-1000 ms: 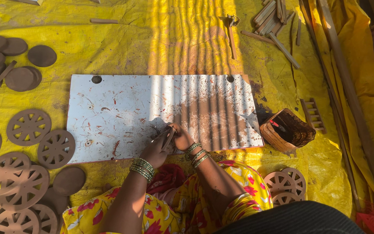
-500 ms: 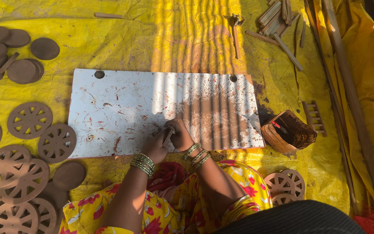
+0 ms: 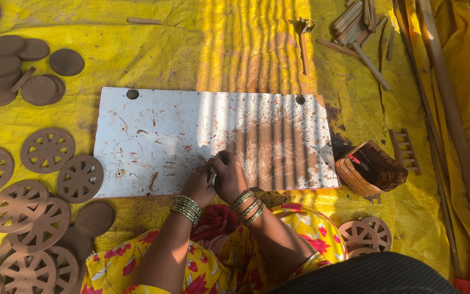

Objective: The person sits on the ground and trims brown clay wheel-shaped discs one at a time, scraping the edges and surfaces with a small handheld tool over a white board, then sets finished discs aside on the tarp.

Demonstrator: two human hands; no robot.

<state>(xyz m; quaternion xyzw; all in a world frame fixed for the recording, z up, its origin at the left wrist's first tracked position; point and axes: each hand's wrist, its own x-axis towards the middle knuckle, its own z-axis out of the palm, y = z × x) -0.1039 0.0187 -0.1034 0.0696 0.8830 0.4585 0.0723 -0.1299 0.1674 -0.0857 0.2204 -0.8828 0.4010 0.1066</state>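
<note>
Both hands (image 3: 216, 179) pinched together, held thing unclear, white board (image 3: 153, 136), yellow tarp (image 3: 191, 49)

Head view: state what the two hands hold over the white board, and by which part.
Left hand and right hand are closed together over the white board, pinching something small between them; what it is cannot be told.

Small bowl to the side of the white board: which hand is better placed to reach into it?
Probably right. The brown bowl sits off the board's right end, on the right hand's side. The left hand would have to cross over it. Both hands are pressed together at the board's near edge; what they pinch is hidden.
</note>
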